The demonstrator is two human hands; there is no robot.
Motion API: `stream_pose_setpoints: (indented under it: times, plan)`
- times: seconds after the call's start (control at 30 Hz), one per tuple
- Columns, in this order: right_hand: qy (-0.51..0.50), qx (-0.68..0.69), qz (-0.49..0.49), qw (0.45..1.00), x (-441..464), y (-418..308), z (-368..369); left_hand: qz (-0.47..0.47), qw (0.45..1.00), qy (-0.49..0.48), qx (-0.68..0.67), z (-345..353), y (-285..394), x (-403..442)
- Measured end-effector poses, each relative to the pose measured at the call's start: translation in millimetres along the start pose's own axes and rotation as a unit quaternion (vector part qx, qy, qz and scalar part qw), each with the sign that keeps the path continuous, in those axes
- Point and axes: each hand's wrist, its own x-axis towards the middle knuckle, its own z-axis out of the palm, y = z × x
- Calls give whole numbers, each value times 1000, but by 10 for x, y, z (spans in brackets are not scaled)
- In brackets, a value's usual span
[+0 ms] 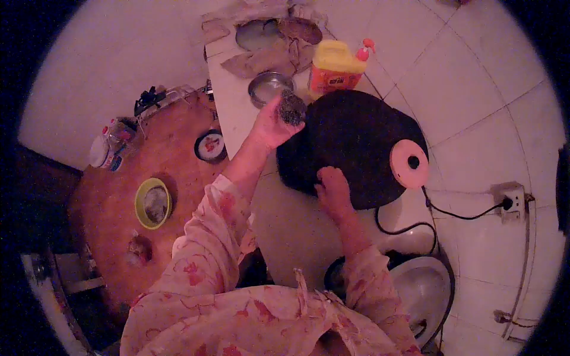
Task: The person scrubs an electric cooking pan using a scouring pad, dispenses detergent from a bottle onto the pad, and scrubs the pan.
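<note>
My left hand (274, 123) is closed on a dark, mesh-like scouring pad (292, 108), held above the left edge of a large black appliance (356, 136). Just beyond that hand lies a round metal bowl (261, 89) on the counter. My right hand (332, 188) rests at the near edge of the black appliance with its fingers curled; whether anything is under them is hidden. A pink disc with a dark centre (405, 173) sits on the appliance's right side.
A yellow jug (333, 66) and a red-topped pump bottle (363, 52) stand behind the appliance. A black cord runs to a wall socket (515, 203). A sink basin (424, 285) is at near right; a yellow-green basin (153, 203) is on the floor.
</note>
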Motion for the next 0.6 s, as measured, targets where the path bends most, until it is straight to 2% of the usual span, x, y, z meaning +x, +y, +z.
stream_pose_setpoints:
  times: [0.1, 0.13, 0.17, 0.2, 0.23, 0.27, 0.3, 0.37, 0.43, 0.5, 0.6]
  plan:
    - [-36, -15, 21, 999, 14, 22, 26, 6, 1000, 7, -10, -100, -52, -91]
    - [-7, -15, -13, 1000, 8, 42, 44, 105, 977, 33, 181, -112, -104, -139]
    - [22, -15, -46, 999, -7, 68, 59, 195, 909, 54, 364, -123, -174, -184]
    - [15, -12, -34, 999, -28, 64, 65, 182, 912, 58, 364, -216, -291, -210]
    - [12, -6, -29, 999, -12, 52, 53, 303, 790, 28, 533, -313, -423, -219]
    - [10, -1, -26, 1000, 11, 39, 37, 408, 620, -8, 670, -401, -526, -212]
    - [6, 4, -18, 1000, -24, 32, 43, 398, 623, -8, 673, -389, -622, -326]
    - [27, -2, -33, 999, 4, 31, 45, 447, 528, -38, 721, -238, -748, -616]
    - [33, 2, -27, 999, 13, -3, 41, 438, 519, -23, 734, -261, -869, -727]
    - [39, 4, -21, 999, 15, -10, 41, 451, 504, 33, 736, -301, -969, -722]
    - [36, 6, -25, 999, 30, 20, 49, 479, 486, 79, 727, -228, -968, -467]
